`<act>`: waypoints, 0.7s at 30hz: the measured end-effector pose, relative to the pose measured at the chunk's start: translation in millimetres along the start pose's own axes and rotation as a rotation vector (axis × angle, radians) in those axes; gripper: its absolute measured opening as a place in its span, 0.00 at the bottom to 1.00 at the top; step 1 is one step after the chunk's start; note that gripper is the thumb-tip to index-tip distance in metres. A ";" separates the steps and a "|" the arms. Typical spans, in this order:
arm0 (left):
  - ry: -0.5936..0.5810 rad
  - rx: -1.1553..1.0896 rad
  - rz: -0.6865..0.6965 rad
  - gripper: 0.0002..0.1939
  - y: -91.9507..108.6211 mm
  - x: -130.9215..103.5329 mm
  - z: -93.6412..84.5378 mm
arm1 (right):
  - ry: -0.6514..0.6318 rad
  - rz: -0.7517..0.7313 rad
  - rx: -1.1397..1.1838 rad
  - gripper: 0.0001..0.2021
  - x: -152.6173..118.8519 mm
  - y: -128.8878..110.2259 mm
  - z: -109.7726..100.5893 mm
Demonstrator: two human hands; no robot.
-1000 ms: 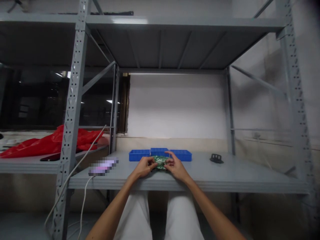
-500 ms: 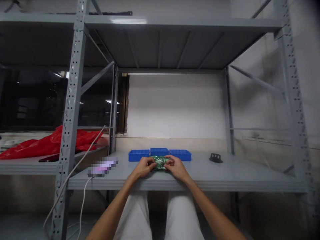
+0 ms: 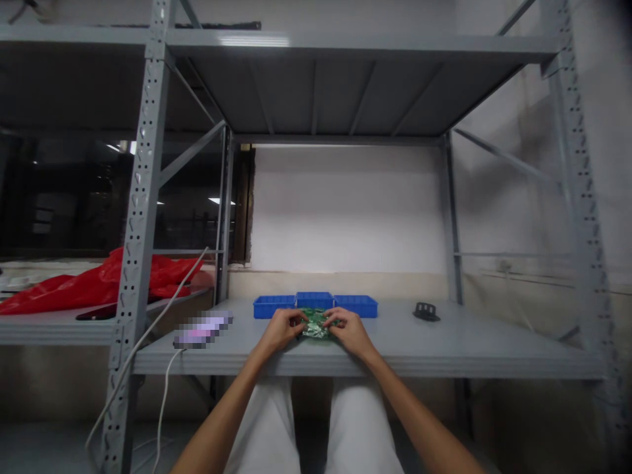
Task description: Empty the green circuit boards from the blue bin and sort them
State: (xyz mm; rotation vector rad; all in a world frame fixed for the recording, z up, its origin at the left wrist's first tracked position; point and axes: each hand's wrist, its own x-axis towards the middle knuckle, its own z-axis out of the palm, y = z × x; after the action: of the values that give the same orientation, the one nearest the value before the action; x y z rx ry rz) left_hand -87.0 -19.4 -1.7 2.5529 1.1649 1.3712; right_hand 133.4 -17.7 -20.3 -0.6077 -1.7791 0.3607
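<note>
A shiny green plastic packet [image 3: 316,325] lies between my hands near the shelf's front edge, its surface crinkled and catching light. My left hand [image 3: 283,329] pinches its left side, thumb and fingers pressed together on it. On the opposite side my right hand [image 3: 349,330] grips the packet in the same way. Right behind it stand three blue plastic bins in a row: the left bin [image 3: 273,309], the middle bin [image 3: 315,299] and the right bin [image 3: 356,307]. What the packet and the bins contain cannot be made out.
The grey metal shelf [image 3: 444,349] has a black slotted object [image 3: 426,311] at right. At left lies a blurred-out phone-like device [image 3: 203,330] with a white cable [image 3: 165,395]. Red plastic sheeting [image 3: 89,283] covers the neighbouring shelf, beside a perforated upright [image 3: 135,210].
The packet's surface is more crumpled and reflects more light at its front. My fingers have shifted slightly on its sides, and the right fingers have moved a little inward.
</note>
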 end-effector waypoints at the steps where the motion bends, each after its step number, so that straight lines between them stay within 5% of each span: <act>1: 0.000 0.008 0.001 0.08 0.1 -0.1 0.0 | -0.005 0.002 -0.003 0.08 -0.1 -0.9 0.8; 6: -0.017 0.093 -0.003 0.10 2.2 -0.3 -0.8 | 0.089 0.038 -0.122 0.08 -0.3 -0.6 4.7; 11: 0.013 0.230 0.017 0.07 1.1 0.1 -0.6 | 0.499 0.012 -0.137 0.09 12.9 -0.1 -1.7; 15: -0.013 0.265 0.037 0.06 0.0 -0.1 0.9 | 0.801 -0.109 -0.207 0.13 53.5 -15.6 -11.8; 18: -0.030 0.279 0.039 0.05 0.3 -0.9 2.0 | 0.771 -0.094 -0.359 0.15 93.2 -15.7 -16.1; 21: -0.048 0.298 0.029 0.05 0.5 -1.3 2.5 | 0.368 0.138 -0.588 0.14 113.6 6.9 -15.7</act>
State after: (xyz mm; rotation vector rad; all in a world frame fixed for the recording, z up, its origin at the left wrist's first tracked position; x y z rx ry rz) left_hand -85.3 -19.7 -3.9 2.7908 1.4263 1.2152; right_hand 126.9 51.9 70.8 -1.1365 -1.4790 -0.1911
